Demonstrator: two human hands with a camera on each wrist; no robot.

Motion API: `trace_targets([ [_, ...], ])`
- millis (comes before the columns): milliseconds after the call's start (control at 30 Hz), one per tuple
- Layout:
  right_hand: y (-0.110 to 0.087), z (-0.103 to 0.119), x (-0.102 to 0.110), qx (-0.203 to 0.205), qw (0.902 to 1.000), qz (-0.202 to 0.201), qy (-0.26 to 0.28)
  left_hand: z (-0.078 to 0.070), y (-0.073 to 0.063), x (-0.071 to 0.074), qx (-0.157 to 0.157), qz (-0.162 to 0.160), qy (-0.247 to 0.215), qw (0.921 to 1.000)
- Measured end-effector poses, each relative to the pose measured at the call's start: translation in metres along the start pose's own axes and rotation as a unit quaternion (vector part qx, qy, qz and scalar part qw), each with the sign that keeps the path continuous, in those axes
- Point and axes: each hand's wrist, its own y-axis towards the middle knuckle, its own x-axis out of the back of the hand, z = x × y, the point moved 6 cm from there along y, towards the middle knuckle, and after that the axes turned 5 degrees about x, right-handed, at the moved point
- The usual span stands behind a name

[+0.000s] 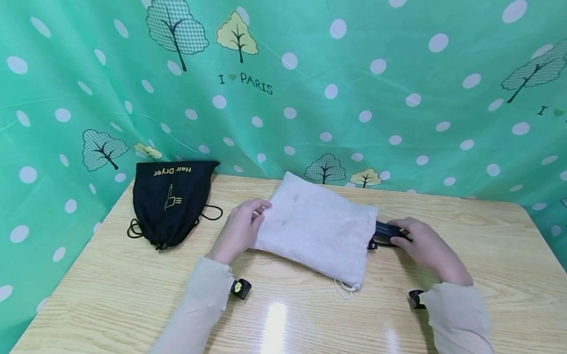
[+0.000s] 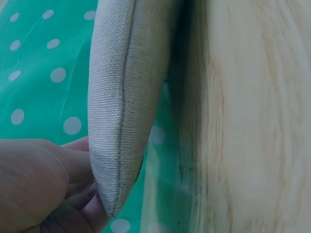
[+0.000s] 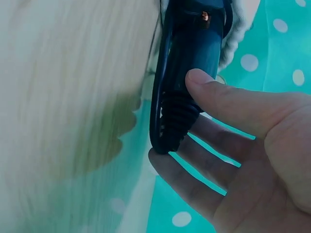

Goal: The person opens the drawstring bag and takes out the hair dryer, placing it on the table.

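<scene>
A light grey cloth drawstring bag (image 1: 316, 228) lies on the table with its mouth toward the right. My left hand (image 1: 243, 225) holds the bag's left, seamed end; in the left wrist view the fingers curl round its corner (image 2: 114, 194). From the mouth sticks out a black handle (image 3: 194, 53) with a ribbed cord end (image 3: 177, 114) and a black cord running back along it. My right hand (image 1: 431, 248) pinches this handle, thumb on top and fingers beneath. The rest of the black appliance is hidden inside the cloth.
At the left back of the wooden table (image 1: 322, 335) lies a black drawstring pouch (image 1: 171, 201) marked "Hair Dryer". A white drawstring (image 1: 346, 288) trails from the grey bag's near corner. Behind the table hangs a green dotted curtain (image 1: 316, 86).
</scene>
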Motion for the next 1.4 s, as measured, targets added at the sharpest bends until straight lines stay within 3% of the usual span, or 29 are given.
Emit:
trace_targets([
  [367,-0.001,-0.003,0.002,-0.022,0.9996,0.012,0.016,-0.002,-0.001,-0.001,0.005,-0.005,-0.001,1.0000],
  [633,0.007,0.009,-0.002,0.017,0.9997,-0.009,0.012,-0.006,0.001,-0.006,-0.011,-0.003,0.020,0.9997],
  [833,0.007,0.011,-0.005,0.006,0.9999,-0.009,0.005,-0.005,0.000,-0.006,-0.005,-0.001,0.018,0.9998],
  [1400,-0.004,-0.008,0.005,-0.010,1.0000,0.000,-0.001,-0.004,-0.002,0.000,-0.005,-0.018,0.021,0.9996],
])
